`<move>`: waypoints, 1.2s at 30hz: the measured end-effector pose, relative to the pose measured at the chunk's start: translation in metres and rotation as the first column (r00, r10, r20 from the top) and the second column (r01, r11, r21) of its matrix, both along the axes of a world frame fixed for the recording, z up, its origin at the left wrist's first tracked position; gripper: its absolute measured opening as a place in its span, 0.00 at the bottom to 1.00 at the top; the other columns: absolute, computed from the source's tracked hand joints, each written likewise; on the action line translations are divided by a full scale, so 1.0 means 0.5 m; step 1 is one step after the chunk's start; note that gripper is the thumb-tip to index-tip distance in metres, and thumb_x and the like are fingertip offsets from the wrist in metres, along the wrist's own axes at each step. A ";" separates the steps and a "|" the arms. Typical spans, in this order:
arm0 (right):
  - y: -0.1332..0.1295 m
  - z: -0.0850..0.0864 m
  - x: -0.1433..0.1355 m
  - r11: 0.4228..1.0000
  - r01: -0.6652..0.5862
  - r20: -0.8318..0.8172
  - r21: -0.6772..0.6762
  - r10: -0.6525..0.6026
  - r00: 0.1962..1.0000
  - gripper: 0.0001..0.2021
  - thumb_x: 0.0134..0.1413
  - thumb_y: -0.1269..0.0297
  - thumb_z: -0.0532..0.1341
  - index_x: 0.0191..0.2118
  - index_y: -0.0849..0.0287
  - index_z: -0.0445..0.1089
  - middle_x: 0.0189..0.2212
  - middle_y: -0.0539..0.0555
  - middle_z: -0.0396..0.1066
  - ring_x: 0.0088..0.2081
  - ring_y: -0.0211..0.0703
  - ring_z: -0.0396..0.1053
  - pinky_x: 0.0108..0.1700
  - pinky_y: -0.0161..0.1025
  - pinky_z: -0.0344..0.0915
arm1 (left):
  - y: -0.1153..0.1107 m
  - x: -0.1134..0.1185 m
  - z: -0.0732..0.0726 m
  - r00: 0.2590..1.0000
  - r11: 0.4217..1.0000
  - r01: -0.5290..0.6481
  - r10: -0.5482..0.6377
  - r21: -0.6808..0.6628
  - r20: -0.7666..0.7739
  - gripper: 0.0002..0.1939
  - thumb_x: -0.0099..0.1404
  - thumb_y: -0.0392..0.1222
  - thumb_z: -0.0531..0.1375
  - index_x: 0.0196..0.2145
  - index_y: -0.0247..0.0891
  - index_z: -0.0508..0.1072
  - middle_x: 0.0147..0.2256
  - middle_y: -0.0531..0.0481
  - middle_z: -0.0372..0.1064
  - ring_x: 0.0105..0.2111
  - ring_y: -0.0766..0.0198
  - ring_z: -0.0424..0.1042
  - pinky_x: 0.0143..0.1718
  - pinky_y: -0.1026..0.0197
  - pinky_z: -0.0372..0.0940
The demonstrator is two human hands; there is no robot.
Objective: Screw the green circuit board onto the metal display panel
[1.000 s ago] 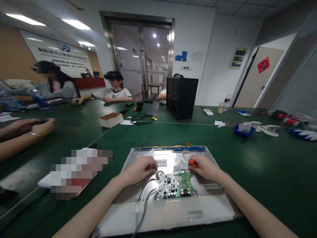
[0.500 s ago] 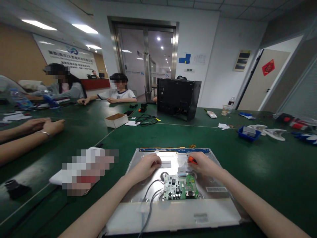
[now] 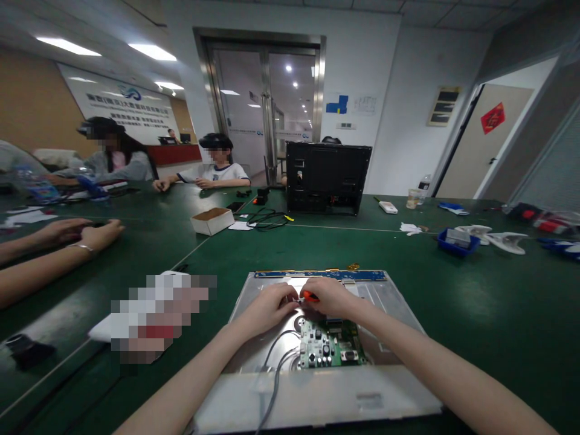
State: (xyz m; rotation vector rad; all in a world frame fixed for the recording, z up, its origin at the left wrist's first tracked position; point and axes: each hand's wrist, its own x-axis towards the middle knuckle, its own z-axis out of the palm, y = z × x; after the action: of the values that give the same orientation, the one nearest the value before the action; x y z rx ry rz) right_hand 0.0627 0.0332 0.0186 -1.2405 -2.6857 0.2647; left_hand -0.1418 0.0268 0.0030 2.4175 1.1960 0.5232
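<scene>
Both bare forearms reach forward from the lower edge of the view, the left forearm [image 3: 194, 370] and the right forearm [image 3: 421, 350] slanting inward toward each other. The left hand [image 3: 273, 307] has its fingers curled and its thumb pointing right. The right hand [image 3: 330, 297] faces it, knuckles uppermost, fingers folded under, the two hands' fingertips close together and partly hidden.

Orange tool [image 3: 312, 296] mostly hidden in right grip [image 3: 327, 296], tip can't be made out. Anything at left grip's [image 3: 275, 302] fingertips too small to tell. Left forearm [image 3: 190, 368] and right forearm [image 3: 435, 350] hide parts of panel [image 3: 401, 311], both cut off at bottom edge, cable [image 3: 274, 393] too. Co-worker's grip [image 3: 102, 235]: item too blurred. Gloves [image 3: 562, 246] cropped right. Person behind black case [image 3: 328, 178] nearly all hidden.
</scene>
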 end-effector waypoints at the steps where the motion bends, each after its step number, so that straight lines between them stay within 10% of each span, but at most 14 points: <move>1: -0.006 0.004 0.010 1.000 0.003 -0.003 0.008 -0.003 1.000 0.05 0.59 0.70 0.65 0.41 0.60 0.77 0.42 0.57 0.78 0.43 0.46 0.74 0.40 0.36 0.62 | -0.001 -0.001 0.002 1.000 1.000 0.000 0.000 0.002 0.000 0.07 0.68 0.42 0.58 0.37 0.38 0.74 0.35 0.46 0.75 0.36 0.56 0.72 0.37 0.60 0.63; 8: -0.075 0.057 0.094 0.996 0.071 -0.038 0.055 -0.069 0.997 0.11 0.65 0.69 0.60 0.49 0.58 0.76 0.47 0.60 0.76 0.44 0.49 0.74 0.42 0.40 0.64 | -0.011 -0.007 0.029 0.999 0.998 0.037 -0.036 -0.044 0.029 0.09 0.65 0.45 0.59 0.37 0.38 0.75 0.36 0.47 0.74 0.35 0.58 0.71 0.36 0.60 0.62; 15: -0.164 0.036 0.125 0.987 -0.152 0.013 -0.050 0.153 0.988 0.29 0.53 0.48 0.68 0.57 0.57 0.71 0.56 0.62 0.71 0.44 0.54 0.74 0.42 0.45 0.67 | -0.034 0.000 0.054 0.989 0.972 0.134 -0.142 -0.193 -0.027 0.10 0.57 0.43 0.65 0.36 0.37 0.76 0.33 0.49 0.71 0.33 0.60 0.68 0.33 0.61 0.60; 24: -0.175 -0.030 0.128 0.942 -0.212 0.105 0.261 0.191 0.976 0.09 0.60 0.62 0.60 0.43 0.58 0.72 0.35 0.53 0.79 0.28 0.42 0.72 0.26 0.37 0.56 | -0.045 -0.001 0.065 0.984 0.937 0.169 -0.177 -0.306 0.000 0.18 0.51 0.41 0.68 0.42 0.37 0.76 0.36 0.51 0.71 0.33 0.60 0.67 0.34 0.61 0.60; 29: -0.156 -0.029 0.141 0.891 -0.059 -0.116 0.450 0.124 0.985 0.08 0.64 0.64 0.57 0.39 0.59 0.73 0.28 0.52 0.78 0.24 0.41 0.72 0.26 0.36 0.55 | -0.043 0.003 0.053 0.981 0.944 0.192 -0.187 -0.269 0.044 0.14 0.57 0.41 0.65 0.42 0.37 0.77 0.33 0.51 0.70 0.31 0.61 0.66 0.32 0.63 0.59; 36: -0.132 -0.028 0.134 0.919 0.176 -0.379 0.352 -0.032 0.925 0.07 0.65 0.63 0.62 0.37 0.59 0.74 0.28 0.53 0.78 0.28 0.41 0.74 0.30 0.34 0.60 | -0.026 0.007 0.021 0.972 0.956 0.235 -0.227 -0.176 0.063 0.09 0.66 0.39 0.57 0.32 0.37 0.77 0.31 0.50 0.72 0.32 0.61 0.69 0.33 0.64 0.58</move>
State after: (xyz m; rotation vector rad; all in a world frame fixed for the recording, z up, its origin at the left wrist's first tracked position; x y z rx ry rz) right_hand 0.1298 -0.0330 0.0047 -1.0850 -2.2050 -0.0416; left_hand -0.1384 0.0140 0.0133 2.3350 0.8851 0.3737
